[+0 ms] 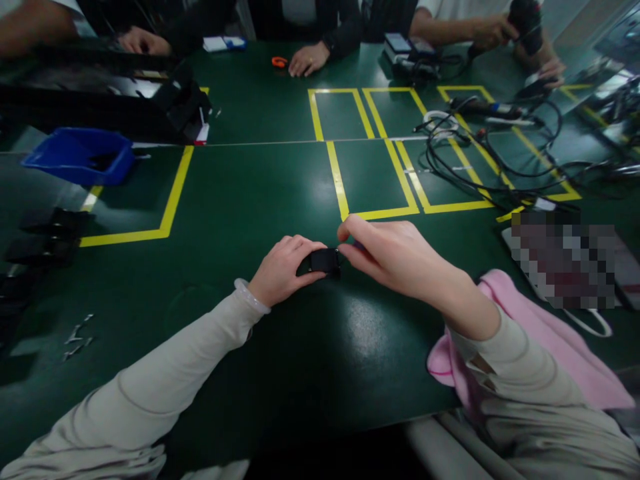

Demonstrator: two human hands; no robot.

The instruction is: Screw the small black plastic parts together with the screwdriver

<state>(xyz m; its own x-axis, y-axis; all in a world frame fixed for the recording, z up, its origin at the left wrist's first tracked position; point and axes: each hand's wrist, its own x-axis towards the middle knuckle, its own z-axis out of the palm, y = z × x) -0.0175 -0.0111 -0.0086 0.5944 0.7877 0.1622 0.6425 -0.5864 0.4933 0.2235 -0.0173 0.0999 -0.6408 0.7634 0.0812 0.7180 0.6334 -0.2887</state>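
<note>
A small black box-shaped part (325,260) sits just above the green table, gripped at its left end between the thumb and fingers of my left hand (287,268). My right hand (395,257) is at the part's right end, thumb and forefinger drawn together in a pinch. Whatever lies between those fingertips is too small and dark to make out. Several small metal pieces (77,339) are scattered on the table to the left of my left forearm.
A blue bin (83,157) and black parts (47,243) stand at left. Tangled black cables (465,163) lie at right, near a pink cloth (545,333). Yellow tape (173,190) marks the green table (250,200). Across it, a co-worker's hand (309,60) rests by an orange item (279,62).
</note>
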